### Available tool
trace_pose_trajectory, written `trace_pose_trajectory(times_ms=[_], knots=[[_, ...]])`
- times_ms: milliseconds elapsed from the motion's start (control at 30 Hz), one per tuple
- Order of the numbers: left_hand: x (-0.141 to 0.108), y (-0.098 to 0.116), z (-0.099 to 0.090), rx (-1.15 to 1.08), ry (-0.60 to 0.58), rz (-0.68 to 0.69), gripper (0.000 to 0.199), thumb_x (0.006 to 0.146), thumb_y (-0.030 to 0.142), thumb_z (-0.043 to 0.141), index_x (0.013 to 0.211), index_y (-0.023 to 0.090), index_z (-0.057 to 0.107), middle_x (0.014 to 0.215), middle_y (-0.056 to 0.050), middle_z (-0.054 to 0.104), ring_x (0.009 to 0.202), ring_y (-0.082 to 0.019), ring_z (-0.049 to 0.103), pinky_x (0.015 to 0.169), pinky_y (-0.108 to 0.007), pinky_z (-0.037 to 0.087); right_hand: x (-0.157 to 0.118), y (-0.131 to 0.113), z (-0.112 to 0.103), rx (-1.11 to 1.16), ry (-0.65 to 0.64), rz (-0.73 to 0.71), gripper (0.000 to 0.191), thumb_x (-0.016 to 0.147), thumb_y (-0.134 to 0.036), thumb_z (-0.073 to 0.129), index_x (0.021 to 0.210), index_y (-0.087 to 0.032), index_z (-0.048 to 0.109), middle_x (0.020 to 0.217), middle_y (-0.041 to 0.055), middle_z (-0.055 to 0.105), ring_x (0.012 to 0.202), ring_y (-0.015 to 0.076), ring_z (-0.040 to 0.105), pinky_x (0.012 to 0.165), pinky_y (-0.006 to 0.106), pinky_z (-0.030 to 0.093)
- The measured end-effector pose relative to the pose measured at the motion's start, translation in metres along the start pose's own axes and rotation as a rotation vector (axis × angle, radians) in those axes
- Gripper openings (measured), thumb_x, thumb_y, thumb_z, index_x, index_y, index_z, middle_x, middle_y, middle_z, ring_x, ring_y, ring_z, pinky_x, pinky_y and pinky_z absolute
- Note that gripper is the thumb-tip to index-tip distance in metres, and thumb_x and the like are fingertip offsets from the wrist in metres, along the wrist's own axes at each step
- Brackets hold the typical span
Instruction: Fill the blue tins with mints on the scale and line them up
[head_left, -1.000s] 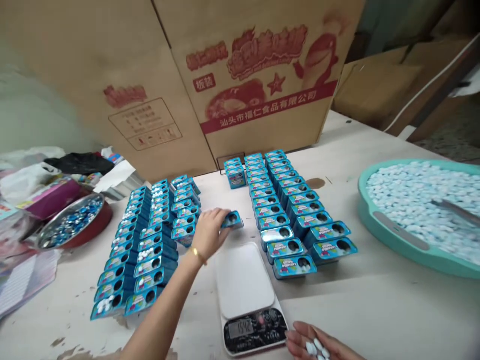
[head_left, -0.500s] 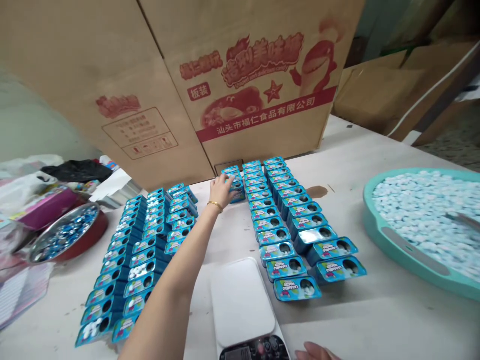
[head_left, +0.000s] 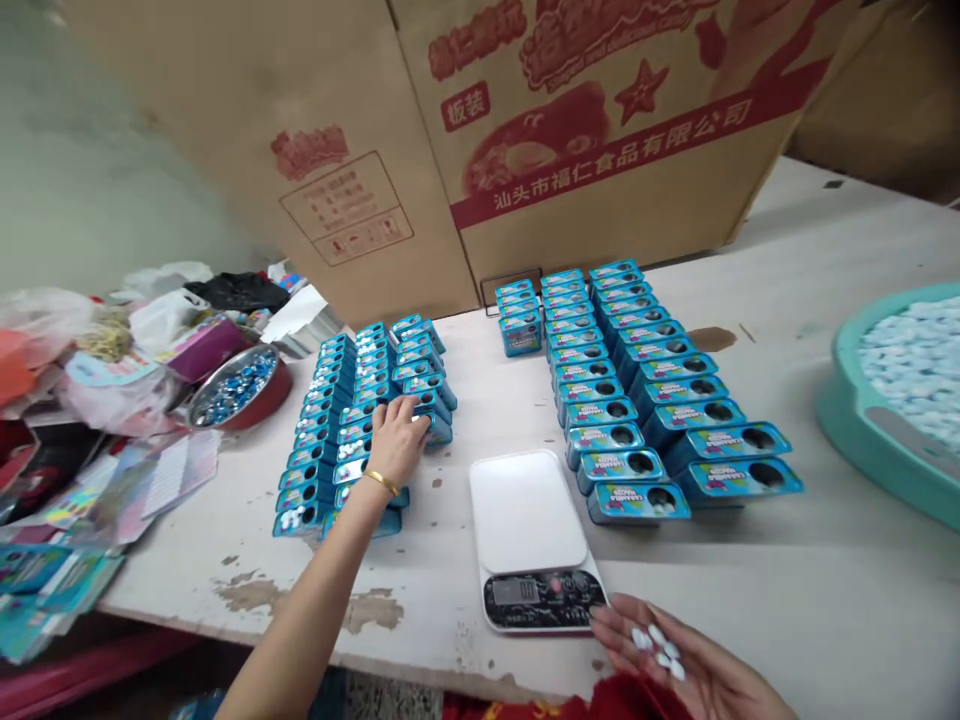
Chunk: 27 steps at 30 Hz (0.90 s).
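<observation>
While the left hand (head_left: 397,440) bends over a tin (head_left: 439,428), the right hand (head_left: 686,655) lies palm up, unclenched, with candies (head_left: 663,652) on it.

Taking the scale (head_left: 529,515) as hub, the left hand is at ten o'clock, fingers over that tin near the row's near end; whether they clamp it, I cannot tell. The right hand is at four o'clock, fingertips by the scale's corner. Left tins (head_left: 309,456) surround the left hand in rows, some with candies on top; right tins (head_left: 628,497) stand toward one o'clock. Farther out on the table (head_left: 442,570) are a red bowl (head_left: 268,400) at ten, a teal basin (head_left: 851,425) at two and a carton (head_left: 360,90) at twelve.
</observation>
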<state>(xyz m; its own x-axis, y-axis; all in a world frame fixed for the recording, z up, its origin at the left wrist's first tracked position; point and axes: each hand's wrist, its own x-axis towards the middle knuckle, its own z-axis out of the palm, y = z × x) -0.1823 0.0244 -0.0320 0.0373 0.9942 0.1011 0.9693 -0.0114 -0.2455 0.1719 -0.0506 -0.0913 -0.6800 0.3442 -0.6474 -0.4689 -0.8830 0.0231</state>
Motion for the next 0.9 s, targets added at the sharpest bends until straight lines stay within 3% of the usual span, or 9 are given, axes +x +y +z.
trace_pose_trajectory(times_ms=[100,200,300,467,567,633,700,767,900], knots=[[-0.006,0.018,-0.022,-0.002,0.051,0.114,0.013,0.088,0.023,0.048,0.085,0.021,0.061,0.118,-0.008,0.055,0.111,-0.025,0.047,0.096,-0.046,0.032,-0.011,0.005,0.009,0.001,0.038,-0.056,0.023,0.067,-0.015,0.072,0.090,-0.012,0.073,0.100,0.0142,0.072,0.095,0.0229,0.068,0.086,0.030,0.054],[-0.013,0.047,-0.056,-0.034,0.015,0.238,0.015,0.089,0.024,0.046,0.086,0.019,0.059,0.102,-0.009,0.059,0.089,-0.021,0.055,0.078,-0.036,0.043,-0.017,0.009,0.011,-0.005,0.069,-0.095,0.019,0.073,-0.015,0.068,0.091,-0.011,0.072,0.100,0.0159,0.072,0.094,0.0219,0.068,0.088,0.031,0.053],[-0.019,0.083,-0.079,-0.047,-0.059,0.350,0.017,0.090,0.027,0.046,0.085,0.017,0.059,0.091,-0.008,0.059,0.079,-0.019,0.055,0.065,-0.031,0.042,-0.019,0.010,0.011,-0.025,0.084,-0.120,0.019,0.075,-0.016,0.066,0.092,-0.010,0.071,0.100,0.0175,0.072,0.093,0.0223,0.068,0.087,0.031,0.053],[-0.012,0.121,-0.071,-0.070,-0.138,0.484,0.016,0.090,0.027,0.046,0.085,0.017,0.058,0.088,-0.007,0.060,0.075,-0.018,0.057,0.063,-0.031,0.041,-0.019,0.010,0.008,-0.034,0.054,-0.119,0.023,0.078,-0.016,0.062,0.098,-0.007,0.069,0.102,0.0191,0.071,0.093,0.0223,0.068,0.088,0.032,0.052],[-0.005,0.123,-0.067,-0.099,-0.161,0.507,0.015,0.089,0.028,0.048,0.089,0.016,0.057,0.091,-0.007,0.061,0.077,-0.019,0.057,0.065,-0.031,0.042,-0.019,0.009,0.005,-0.031,0.054,-0.121,0.021,0.081,-0.015,0.058,0.098,-0.008,0.068,0.100,0.0182,0.071,0.092,0.0209,0.069,0.088,0.032,0.052],[-0.005,0.121,-0.073,-0.152,-0.114,0.492,0.019,0.088,0.033,0.051,0.096,0.016,0.055,0.102,-0.009,0.061,0.085,-0.021,0.057,0.071,-0.034,0.043,-0.019,0.008,0.004,-0.035,0.062,-0.126,0.020,0.082,-0.015,0.056,0.097,-0.009,0.068,0.101,0.0176,0.071,0.093,0.0201,0.068,0.089,0.032,0.052],[-0.013,0.123,-0.081,-0.234,-0.024,0.468,0.027,0.087,0.037,0.052,0.102,0.015,0.053,0.109,-0.011,0.058,0.092,-0.022,0.055,0.076,-0.035,0.044,-0.018,0.007,0.006,-0.042,0.060,-0.135,0.021,0.084,-0.016,0.055,0.099,-0.008,0.067,0.103,0.0173,0.071,0.095,0.0200,0.068,0.089,0.031,0.051],[-0.028,0.135,-0.084,-0.336,0.010,0.501,0.026,0.090,0.037,0.046,0.102,0.015,0.053,0.103,-0.009,0.059,0.089,-0.020,0.054,0.074,-0.033,0.044,-0.017,0.006,0.008,-0.033,0.036,-0.131,0.023,0.085,-0.019,0.055,0.100,-0.008,0.066,0.103,0.0165,0.071,0.098,0.0202,0.067,0.089,0.031,0.051],[-0.068,0.180,-0.062,-0.506,-0.122,0.700,0.021,0.094,0.029,0.039,0.106,0.017,0.051,0.089,-0.003,0.057,0.077,-0.014,0.053,0.062,-0.025,0.042,-0.015,0.005,0.012,0.022,-0.014,-0.116,0.016,0.083,-0.023,0.058,0.089,-0.012,0.068,0.091,0.0089,0.074,0.091,0.0187,0.068,0.088,0.031,0.052]])
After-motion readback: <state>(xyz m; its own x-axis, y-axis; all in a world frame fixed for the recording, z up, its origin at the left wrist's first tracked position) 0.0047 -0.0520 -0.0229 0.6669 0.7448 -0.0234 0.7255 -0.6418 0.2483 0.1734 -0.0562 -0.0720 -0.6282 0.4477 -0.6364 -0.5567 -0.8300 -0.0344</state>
